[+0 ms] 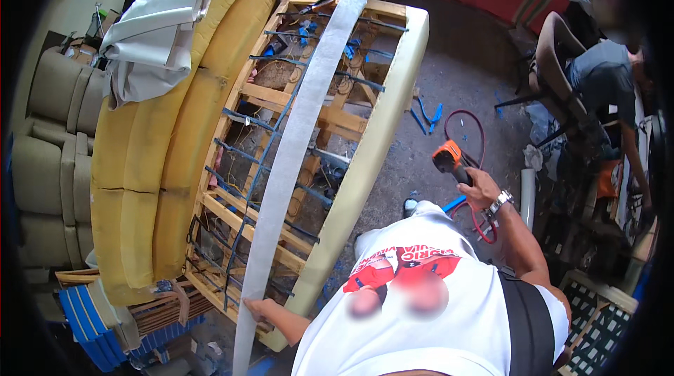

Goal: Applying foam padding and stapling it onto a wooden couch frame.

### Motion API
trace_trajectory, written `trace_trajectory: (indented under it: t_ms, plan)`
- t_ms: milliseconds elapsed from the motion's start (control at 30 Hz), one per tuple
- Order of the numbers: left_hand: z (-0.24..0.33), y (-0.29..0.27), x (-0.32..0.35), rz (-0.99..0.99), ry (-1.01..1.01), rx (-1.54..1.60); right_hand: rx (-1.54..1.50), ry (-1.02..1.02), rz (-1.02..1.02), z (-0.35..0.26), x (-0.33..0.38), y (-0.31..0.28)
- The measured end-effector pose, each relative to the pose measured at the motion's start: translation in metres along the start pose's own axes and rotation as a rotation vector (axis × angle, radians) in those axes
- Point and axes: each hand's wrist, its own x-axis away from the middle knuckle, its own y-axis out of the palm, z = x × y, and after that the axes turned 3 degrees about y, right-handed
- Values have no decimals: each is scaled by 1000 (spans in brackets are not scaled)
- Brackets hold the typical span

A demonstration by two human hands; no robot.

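My right hand (480, 189) is wrapped round the handle of an orange and black staple gun (449, 158), held up away from the sofa frame. A red air hose (484, 139) loops near it. At the lower end of a long pale grey fabric strip (298, 113), my left hand (257, 308) pinches the strip's edge. The strip runs lengthwise over a wooden sofa frame (337, 117) crossed by dark elastic webbing (256, 155). Cream padding (375, 158) covers the frame's near rail. My left fingertips are partly hidden against the strip.
Pliers (317, 5) lie on the frame's far end. Yellow foam cushions (151, 186) with folded grey material (165, 21) on top stand along its left side. A person sits at right near a brown chair (557, 60). Blue scraps (430, 117) litter the concrete floor.
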Motion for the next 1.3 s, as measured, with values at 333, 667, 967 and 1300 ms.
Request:
trace_trajectory:
  t_ms: [333, 667, 967, 1300]
  plan:
    - [106, 91, 77, 633, -9, -48, 370, -140, 123, -122, -124, -37]
    - [237, 180, 225, 137, 1207, -497, 501, -126, 153, -140, -188, -47]
    - [364, 270, 367, -530, 1371, -615, 601, -273, 320, -119, -356, -110]
    - [374, 306, 469, -524, 1498, -741, 520, -278, 256, -114, -546, -168]
